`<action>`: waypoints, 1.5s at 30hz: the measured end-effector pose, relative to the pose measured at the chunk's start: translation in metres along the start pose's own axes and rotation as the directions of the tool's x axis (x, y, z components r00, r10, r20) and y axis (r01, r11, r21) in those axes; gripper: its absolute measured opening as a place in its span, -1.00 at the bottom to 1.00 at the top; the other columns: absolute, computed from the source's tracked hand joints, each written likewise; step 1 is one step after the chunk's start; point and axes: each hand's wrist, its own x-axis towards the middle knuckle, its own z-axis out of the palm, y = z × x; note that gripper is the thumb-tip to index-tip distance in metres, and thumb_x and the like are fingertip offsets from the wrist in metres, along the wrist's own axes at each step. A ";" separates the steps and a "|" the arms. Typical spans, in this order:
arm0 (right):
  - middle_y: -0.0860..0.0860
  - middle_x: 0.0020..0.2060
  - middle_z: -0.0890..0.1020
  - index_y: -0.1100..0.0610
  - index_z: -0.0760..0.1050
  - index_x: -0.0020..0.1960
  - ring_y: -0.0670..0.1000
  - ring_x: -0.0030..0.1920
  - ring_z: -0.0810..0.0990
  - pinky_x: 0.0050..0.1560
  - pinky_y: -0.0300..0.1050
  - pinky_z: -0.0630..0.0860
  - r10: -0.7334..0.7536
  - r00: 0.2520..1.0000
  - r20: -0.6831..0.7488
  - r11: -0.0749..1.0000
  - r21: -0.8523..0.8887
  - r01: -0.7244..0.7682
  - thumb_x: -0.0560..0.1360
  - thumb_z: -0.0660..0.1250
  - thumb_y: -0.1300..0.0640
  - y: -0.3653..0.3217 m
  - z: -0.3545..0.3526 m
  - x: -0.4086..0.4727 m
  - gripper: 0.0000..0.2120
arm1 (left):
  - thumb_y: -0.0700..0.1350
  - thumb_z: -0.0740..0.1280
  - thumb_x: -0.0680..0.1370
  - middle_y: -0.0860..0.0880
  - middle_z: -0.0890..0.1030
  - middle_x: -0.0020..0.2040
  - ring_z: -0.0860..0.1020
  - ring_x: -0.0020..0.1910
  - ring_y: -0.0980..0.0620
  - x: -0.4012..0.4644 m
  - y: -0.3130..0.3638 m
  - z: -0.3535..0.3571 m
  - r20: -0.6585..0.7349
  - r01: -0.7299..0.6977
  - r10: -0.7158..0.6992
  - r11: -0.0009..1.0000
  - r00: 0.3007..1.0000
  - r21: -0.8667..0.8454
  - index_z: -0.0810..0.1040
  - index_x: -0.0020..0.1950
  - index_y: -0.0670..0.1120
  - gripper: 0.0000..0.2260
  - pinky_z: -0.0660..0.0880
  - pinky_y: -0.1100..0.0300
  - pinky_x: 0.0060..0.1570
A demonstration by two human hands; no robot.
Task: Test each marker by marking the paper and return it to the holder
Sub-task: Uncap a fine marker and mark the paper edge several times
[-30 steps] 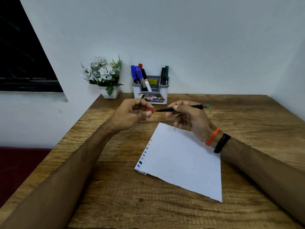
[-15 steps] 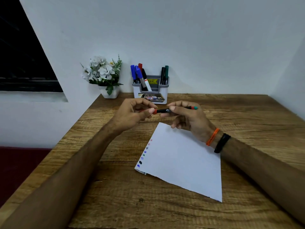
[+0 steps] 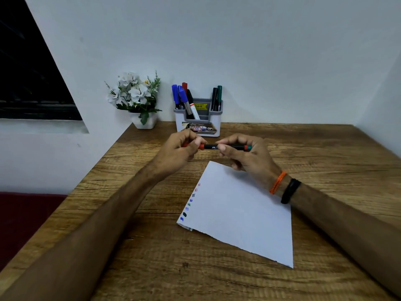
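A black marker (image 3: 213,146) is gripped by both hands, left hand (image 3: 181,148) and right hand (image 3: 245,152), above the paper (image 3: 238,213), in front of the holder (image 3: 198,124).

a slim black marker (image 3: 213,146) lies level between the two hands, its red cap end inside the left hand's fingers and its teal-tipped end inside the right hand's grip. below and just under the right hand lies the white paper (image 3: 238,211), flat, with a row of small coloured test marks along its left edge. beyond both hands stands the grey holder (image 3: 198,121), upright, with blue, red, black and green markers in it.
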 end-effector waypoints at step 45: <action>-0.07 -0.32 0.68 -0.25 0.14 0.49 -0.16 -0.28 0.67 -0.09 -0.24 0.62 -0.322 0.933 0.162 0.742 -0.569 0.354 0.38 0.56 0.06 -0.043 0.015 0.041 -0.14 | 0.16 0.37 0.50 0.04 0.67 -0.02 0.63 -0.01 0.09 0.005 0.002 -0.008 -0.344 0.020 0.016 0.995 0.939 0.100 0.52 0.12 -0.05 -0.66 0.59 0.07 0.04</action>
